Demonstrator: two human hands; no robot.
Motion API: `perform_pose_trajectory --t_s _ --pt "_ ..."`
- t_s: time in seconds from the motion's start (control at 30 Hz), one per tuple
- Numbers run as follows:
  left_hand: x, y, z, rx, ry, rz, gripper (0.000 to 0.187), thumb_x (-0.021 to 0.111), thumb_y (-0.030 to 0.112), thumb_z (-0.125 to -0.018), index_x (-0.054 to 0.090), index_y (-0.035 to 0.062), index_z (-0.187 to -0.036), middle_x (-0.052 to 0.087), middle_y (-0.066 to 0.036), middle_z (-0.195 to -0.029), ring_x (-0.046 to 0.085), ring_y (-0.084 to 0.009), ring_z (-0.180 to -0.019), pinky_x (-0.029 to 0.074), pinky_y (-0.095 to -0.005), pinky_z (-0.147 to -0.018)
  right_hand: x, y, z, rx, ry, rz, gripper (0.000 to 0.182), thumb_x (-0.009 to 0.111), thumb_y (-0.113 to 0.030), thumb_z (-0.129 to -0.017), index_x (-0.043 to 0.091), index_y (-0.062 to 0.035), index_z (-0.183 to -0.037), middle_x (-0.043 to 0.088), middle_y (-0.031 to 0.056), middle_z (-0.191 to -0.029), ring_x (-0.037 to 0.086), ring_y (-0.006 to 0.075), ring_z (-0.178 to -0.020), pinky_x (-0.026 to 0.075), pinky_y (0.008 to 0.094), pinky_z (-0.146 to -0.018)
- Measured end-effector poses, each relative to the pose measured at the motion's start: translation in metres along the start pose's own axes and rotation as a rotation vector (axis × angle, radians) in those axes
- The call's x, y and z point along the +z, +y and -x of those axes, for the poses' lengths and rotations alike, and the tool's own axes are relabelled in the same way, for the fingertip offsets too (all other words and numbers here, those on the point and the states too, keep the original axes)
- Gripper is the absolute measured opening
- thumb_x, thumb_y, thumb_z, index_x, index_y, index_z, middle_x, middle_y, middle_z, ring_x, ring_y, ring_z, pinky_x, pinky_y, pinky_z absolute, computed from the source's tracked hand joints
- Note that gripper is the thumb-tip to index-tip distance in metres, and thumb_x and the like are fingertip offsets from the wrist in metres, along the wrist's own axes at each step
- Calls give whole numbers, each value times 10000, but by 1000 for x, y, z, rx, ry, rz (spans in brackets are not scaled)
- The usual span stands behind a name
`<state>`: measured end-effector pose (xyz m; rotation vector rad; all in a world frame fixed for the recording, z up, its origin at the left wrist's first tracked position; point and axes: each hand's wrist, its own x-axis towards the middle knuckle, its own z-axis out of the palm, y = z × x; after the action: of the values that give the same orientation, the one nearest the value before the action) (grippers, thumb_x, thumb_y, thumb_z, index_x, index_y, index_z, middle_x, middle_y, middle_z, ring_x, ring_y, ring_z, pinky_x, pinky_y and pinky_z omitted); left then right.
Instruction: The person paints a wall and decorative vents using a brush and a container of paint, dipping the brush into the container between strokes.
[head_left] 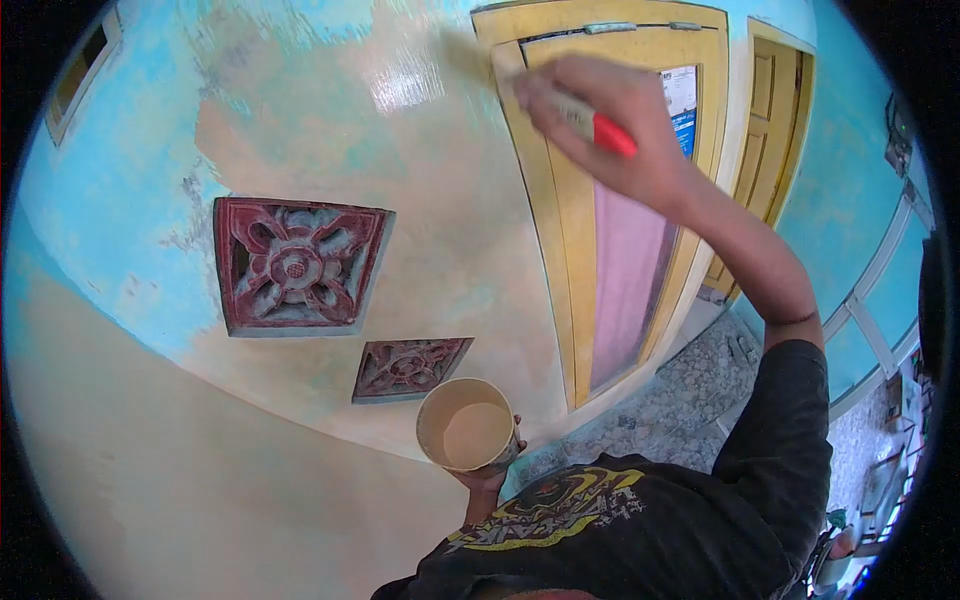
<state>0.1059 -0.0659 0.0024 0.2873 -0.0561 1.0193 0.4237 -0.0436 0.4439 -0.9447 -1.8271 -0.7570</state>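
My right hand point(640, 120) is raised and wrapped around a paintbrush point(612, 134) with a red-ended handle. Its bristle end, smeared by motion, points up and left over the wall point(440, 200), close to the yellow door frame point(535, 160). Lower down, my left hand point(487, 480) holds a paint bucket point(428, 440) from beneath and the side, fingers curled on its outer wall. Beige paint point(476, 434) shows inside. Patchy beige covers much of the light blue wall, with a wet shine near the top.
Two dark red carved vent blocks, a larger one point(295, 268) and a smaller one point(410, 368), are set in the wall left of the bucket. A door with a pink panel point(630, 280) stands behind my right arm. Another yellow door point(765, 100) is farther right, above grey patterned flooring point(690, 390).
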Motion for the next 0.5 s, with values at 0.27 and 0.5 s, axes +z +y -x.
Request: perform_pose_trajectory --t_s 0.27,0.5 --pt "9 0 -5 13 15 -7 1090 605 795 -765 242 147 -1563 358 -287 -1498 393 -586 -1312 488 -723 -887 20 -15 50 216 -497 -233 112 694 -120 -877 689 -22 -932 721 156 -891 711 314 -806 548 375 -702" --pt "11 0 -2 -16 -22 -26 1130 610 820 -739 238 147 -1566 367 -270 -1501 385 -587 -1320 480 -729 -876 5 26 -34 79 80 -199 123 694 -139 -888 696 -38 -958 689 146 -855 681 309 -787 528 355 -697"
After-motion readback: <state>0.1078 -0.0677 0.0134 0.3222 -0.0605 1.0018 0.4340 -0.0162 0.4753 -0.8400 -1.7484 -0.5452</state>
